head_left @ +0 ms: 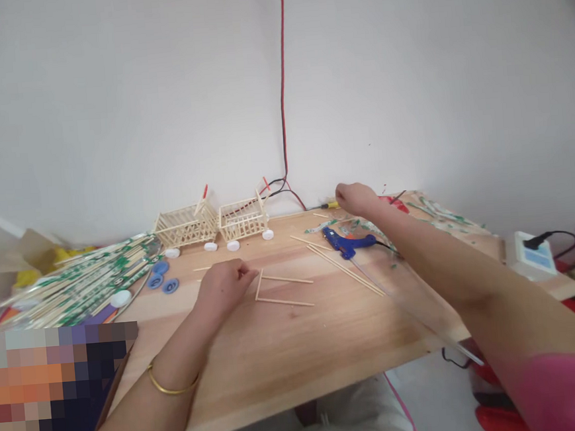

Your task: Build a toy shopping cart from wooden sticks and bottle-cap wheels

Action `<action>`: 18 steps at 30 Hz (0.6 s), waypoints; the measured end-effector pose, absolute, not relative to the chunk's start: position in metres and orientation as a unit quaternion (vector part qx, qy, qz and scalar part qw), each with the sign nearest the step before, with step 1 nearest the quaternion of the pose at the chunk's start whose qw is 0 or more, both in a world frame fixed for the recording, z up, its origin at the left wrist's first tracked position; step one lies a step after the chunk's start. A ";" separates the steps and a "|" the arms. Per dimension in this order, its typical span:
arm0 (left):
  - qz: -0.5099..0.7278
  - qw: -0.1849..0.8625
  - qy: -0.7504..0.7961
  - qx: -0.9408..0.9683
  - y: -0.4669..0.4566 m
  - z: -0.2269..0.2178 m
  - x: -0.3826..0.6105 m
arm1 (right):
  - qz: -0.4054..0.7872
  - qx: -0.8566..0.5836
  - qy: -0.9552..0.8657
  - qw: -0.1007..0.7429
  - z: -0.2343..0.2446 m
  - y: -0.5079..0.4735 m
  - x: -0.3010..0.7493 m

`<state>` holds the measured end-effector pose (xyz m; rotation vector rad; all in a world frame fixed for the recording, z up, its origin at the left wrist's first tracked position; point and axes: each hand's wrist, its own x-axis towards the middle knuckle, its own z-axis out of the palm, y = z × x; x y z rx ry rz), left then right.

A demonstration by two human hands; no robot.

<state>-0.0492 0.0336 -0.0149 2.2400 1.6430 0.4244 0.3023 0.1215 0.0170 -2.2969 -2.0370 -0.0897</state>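
Observation:
My left hand [226, 285] is closed, thumb and fingers pinched at the upper corner of a three-sided frame of thin wooden sticks [285, 302] lying on the table. My right hand [356, 199] reaches to the back of the table by the wall. Its fingers are closed around the end of a thin tool with a yellow handle [333, 205] and a dark front part; its exact kind is unclear. Below that hand lies a blue glue gun [345, 243], a long clear glue stick [420, 318] running out behind it. Loose wooden sticks [346, 270] lie between the frame and the glue gun.
Two little stick-built carts [186, 227] with white wheels stand at the back. Leftward are blue discs [170, 286] and a heap of wrapped sticks [108, 276]. A white power box [532, 256] sits at right. A pixelated patch covers the lower left.

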 end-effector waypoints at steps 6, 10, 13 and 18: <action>0.080 0.183 0.596 0.777 0.029 -0.018 -0.043 | 0.139 -0.651 -0.666 0.336 0.022 0.058 0.263; 0.063 0.196 0.607 0.768 0.031 -0.023 -0.040 | 0.352 -0.560 -0.580 0.476 0.007 0.032 0.228; 0.059 0.196 0.607 0.768 0.032 -0.025 -0.036 | 0.455 -0.502 -0.536 0.504 -0.001 0.029 0.208; 0.082 0.189 0.586 0.784 0.032 -0.025 -0.036 | 0.539 -0.425 -0.516 0.512 -0.003 0.032 0.191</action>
